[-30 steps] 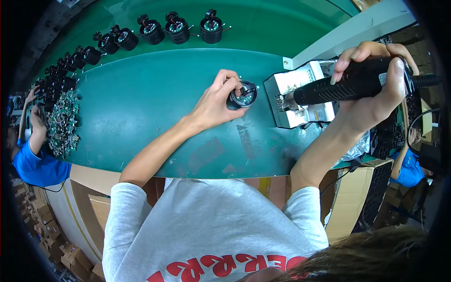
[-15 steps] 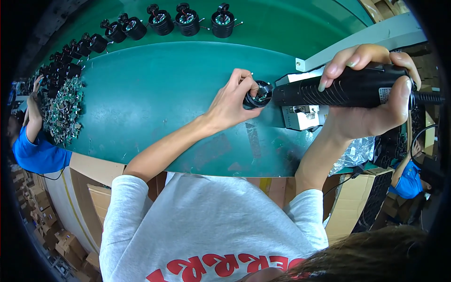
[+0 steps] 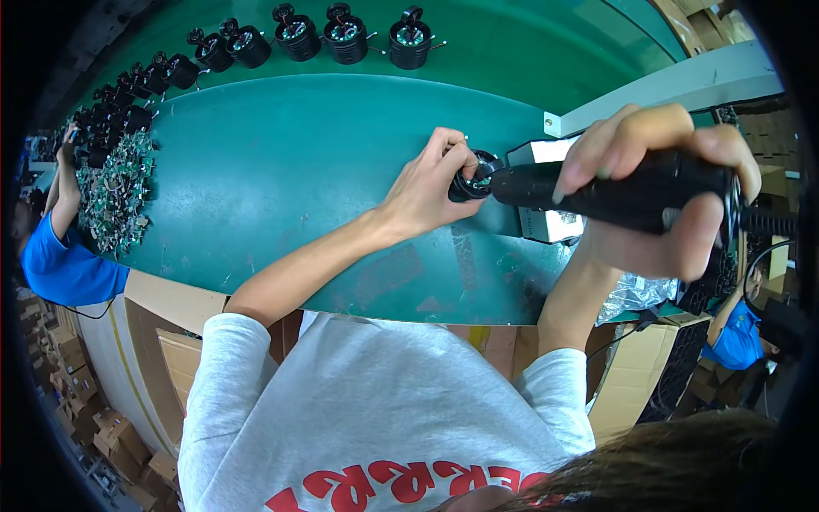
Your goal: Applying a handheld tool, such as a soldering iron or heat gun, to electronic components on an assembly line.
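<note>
My left hand (image 3: 435, 181) is closed on a round black housing (image 3: 466, 189) that stands on the green bench; a circuit board shows inside its open top. A black electric screwdriver (image 3: 589, 183), blurred by motion, lies in the grip of my right hand (image 3: 665, 192). Its front end points left, over the housing's right side, and a thick cable (image 3: 768, 224) leaves its back end. The bit's tip and whatever it touches cannot be made out. Behind the screwdriver, a white and black box-shaped device (image 3: 546, 224) is partly covered.
Several similar black housings (image 3: 410, 43) with wires line the far green surface and curve left. A heap of circuit boards (image 3: 118, 200) lies at the bench's left end, beside a person in blue (image 3: 68, 264). Clear plastic bags (image 3: 638, 294) and a metal rail (image 3: 657, 90) are at right.
The screwdriver and my right hand have tilted and shifted slightly left, bringing its front end closer over the housing. My left hand and the housing have moved very little.
</note>
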Available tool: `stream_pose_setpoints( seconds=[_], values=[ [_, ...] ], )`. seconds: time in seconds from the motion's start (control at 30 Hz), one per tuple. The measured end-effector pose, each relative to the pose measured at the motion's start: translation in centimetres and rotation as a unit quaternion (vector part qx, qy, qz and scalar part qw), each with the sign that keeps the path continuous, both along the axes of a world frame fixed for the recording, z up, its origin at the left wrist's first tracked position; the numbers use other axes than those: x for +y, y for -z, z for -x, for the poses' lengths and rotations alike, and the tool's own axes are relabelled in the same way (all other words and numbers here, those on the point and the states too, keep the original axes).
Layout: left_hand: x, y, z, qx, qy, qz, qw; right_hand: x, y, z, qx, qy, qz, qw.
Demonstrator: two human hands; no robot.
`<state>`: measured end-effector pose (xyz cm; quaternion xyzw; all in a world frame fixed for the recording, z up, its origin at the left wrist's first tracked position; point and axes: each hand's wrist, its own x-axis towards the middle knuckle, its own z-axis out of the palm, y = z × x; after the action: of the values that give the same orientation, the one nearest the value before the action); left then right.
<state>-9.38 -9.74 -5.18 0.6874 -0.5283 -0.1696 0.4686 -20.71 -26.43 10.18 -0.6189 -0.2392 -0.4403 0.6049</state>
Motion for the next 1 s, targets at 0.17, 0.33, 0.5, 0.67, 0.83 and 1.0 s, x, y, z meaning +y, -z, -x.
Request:
stream_pose_setpoints(
  seconds=[0.17,0.33,0.5,0.67,0.83,1.0],
  values=[
    [0.0,-0.1,-0.1,-0.015,0.003,0.007,1.0,0.6,0.0,-0.2,-0.004,0.003,0.048,0.999],
    [-0.9,0.1,-0.5,-0.046,-0.007,0.026,0.999,0.2,-1.3,2.4,0.006,0.051,-0.024,0.998],
    [-5.3,-0.2,-3.7,-0.099,-0.102,0.061,0.988,-1.1,-2.4,5.5,0.067,0.253,0.016,0.965],
    [-10.7,0.6,-7.3,-0.123,-0.159,0.083,0.976,-2.1,-0.8,4.6,0.091,0.265,-0.068,0.958],
    [-11.4,1.4,-8.0,-0.099,-0.192,0.068,0.974,-1.7,-0.8,5.4,0.037,0.188,-0.039,0.981],
    [-10.3,-0.4,-6.5,-0.131,-0.2,0.132,0.962,-0.1,-2.2,6.4,0.004,0.187,0.021,0.982]
  ],
)
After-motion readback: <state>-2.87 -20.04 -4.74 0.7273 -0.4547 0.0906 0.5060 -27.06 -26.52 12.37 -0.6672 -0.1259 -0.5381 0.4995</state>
